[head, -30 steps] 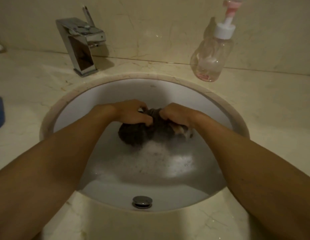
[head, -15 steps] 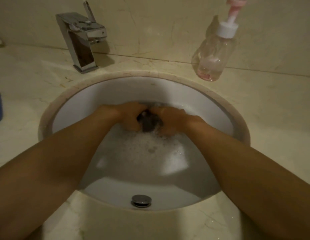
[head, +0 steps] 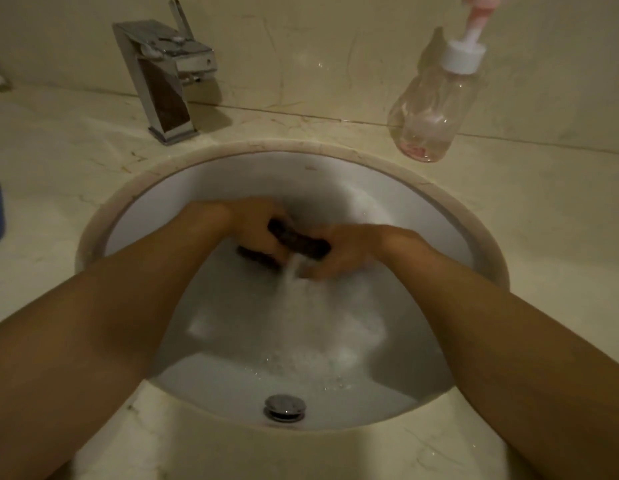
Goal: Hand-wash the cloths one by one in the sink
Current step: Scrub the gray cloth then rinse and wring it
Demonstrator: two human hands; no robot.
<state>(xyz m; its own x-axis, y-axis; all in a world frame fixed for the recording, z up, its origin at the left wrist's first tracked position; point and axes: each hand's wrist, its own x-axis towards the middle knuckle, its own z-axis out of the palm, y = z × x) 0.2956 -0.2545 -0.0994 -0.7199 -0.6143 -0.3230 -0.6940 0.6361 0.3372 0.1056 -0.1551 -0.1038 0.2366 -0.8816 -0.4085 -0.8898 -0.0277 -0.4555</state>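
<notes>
Head view: faucet [head: 166,81], soap bottle [head: 436,109] behind sink [head: 231,174].

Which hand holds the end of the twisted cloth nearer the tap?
The left hand: it grips the dark cloth at the far end, on the side of the tap; the right hand holds the end nearer the camera.

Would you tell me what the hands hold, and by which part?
A dark cloth, twisted into a roll: the left hand grips one end, the right hand the other.
</notes>
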